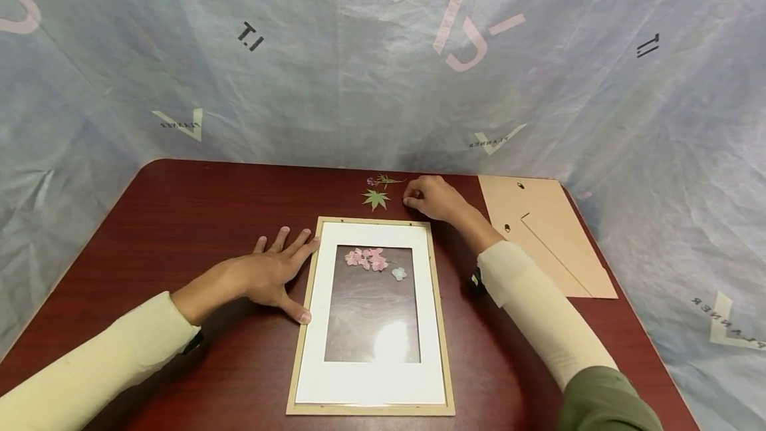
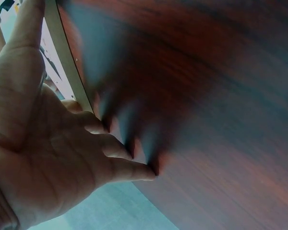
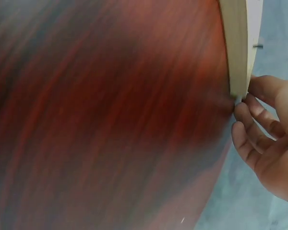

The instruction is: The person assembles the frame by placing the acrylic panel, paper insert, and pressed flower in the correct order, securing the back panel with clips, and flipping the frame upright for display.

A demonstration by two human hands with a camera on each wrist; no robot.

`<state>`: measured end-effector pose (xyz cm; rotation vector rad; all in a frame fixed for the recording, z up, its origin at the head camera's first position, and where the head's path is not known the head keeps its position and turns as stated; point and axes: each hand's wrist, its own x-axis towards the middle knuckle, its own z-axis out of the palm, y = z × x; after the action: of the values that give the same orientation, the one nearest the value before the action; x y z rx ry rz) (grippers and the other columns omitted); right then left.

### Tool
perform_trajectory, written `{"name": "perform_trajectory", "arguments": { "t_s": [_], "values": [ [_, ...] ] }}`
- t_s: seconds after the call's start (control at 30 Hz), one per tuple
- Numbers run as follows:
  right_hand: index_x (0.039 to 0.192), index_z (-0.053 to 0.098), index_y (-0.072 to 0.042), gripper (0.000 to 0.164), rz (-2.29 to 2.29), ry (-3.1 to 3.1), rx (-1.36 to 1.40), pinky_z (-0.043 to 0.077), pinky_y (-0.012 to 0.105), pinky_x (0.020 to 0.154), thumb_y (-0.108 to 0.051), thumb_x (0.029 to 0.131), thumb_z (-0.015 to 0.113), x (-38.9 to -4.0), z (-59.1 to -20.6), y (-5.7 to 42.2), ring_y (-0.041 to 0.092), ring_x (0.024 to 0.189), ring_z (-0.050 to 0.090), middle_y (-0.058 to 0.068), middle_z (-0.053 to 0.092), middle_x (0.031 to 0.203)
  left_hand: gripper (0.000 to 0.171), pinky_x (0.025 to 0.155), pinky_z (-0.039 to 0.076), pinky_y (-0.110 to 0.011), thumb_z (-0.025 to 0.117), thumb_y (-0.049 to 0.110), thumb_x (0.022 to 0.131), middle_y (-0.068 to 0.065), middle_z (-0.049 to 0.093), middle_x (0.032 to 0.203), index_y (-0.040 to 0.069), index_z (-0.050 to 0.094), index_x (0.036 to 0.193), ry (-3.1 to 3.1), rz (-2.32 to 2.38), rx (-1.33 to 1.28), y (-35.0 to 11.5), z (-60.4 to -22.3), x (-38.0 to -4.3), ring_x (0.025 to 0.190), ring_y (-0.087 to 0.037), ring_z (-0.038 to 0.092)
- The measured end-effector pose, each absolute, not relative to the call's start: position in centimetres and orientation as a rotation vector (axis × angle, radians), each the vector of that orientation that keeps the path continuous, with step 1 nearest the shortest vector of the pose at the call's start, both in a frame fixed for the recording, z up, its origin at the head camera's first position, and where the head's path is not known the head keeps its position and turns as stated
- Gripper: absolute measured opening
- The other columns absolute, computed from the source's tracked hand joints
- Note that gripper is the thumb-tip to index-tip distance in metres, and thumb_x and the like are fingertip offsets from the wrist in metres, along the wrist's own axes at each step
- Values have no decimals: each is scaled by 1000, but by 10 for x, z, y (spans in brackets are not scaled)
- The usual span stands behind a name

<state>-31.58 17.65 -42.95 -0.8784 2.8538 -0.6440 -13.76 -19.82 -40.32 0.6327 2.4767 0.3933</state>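
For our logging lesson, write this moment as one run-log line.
left hand: touching frame; right hand: near purple sprig, green leaf; pink flowers, blue flower: within frame opening; backing board: right of frame

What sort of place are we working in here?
Probably a makeshift craft or recording booth: printed grey sheeting hangs behind and beside a dark red table, where a picture frame and a green leaf lie.

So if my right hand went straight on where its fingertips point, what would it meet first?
Your right hand would probably meet the green leaf first, though its height is hard to judge.
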Motion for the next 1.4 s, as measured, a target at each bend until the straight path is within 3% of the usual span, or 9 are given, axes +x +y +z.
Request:
{"name": "perform_trajectory", "arguments": {
  "t_s": [0.37,0.47,0.67,0.73,0.97,1.17,1.4],
  "values": [
    [139,78,-9,27,-590,2779,-1004,59,52,106,-13,116,64,-318,-420,140,33,119,70,15,75,129,150,130,0,-89,91,74,82,-29,-7,189,11,0,182,2464,381,630,-196,-403,-139,171,-63,-11],
    [137,79,-9,28,-586,2766,-1070,60,53,104,-8,116,61,-322,-419,138,34,118,71,16,75,129,150,130,0,-89,91,75,82,-28,-8,189,11,-1,182,2458,378,628,-195,-403,-139,171,-63,-12],
    [134,81,-15,26,-522,2773,-1055,62,50,101,-14,116,62,-333,-429,140,30,117,73,11,74,130,150,131,0,-88,91,75,82,-28,-8,189,11,-1,182,2457,363,624,-194,-404,-140,171,-62,-11],
    [131,81,-11,24,-483,2787,-1030,62,53,103,-9,113,65,-325,-420,136,33,119,73,14,75,131,150,131,0,-88,91,75,82,-28,-8,189,11,-1,182,2458,360,620,-194,-404,-140,172,-62,-11],
    [101,77,-5,13,-527,2780,-1016,52,44,93,-6,109,66,-328,-416,140,26,100,59,12,75,110,150,131,-1,-87,91,74,82,-27,-9,189,11,-2,182,2457,362,619,-195,-402,-140,172,-62,-12],
    [113,82,-2,13,-528,2772,-1088,62,45,99,-8,109,71,-331,-417,144,29,106,72,14,80,115,151,131,-1,-88,92,73,81,-29,-9,188,10,-1,182,2463,367,620,-195,-403,-140,171,-63,-12],
    [111,84,-2,11,-509,2760,-1221,63,46,98,-6,109,74,-330,-421,145,30,107,71,15,81,114,151,131,-1,-88,92,73,81,-28,-9,189,11,-1,182,2464,365,614,-196,-405,-140,171,-63,-12]
  ]
}}
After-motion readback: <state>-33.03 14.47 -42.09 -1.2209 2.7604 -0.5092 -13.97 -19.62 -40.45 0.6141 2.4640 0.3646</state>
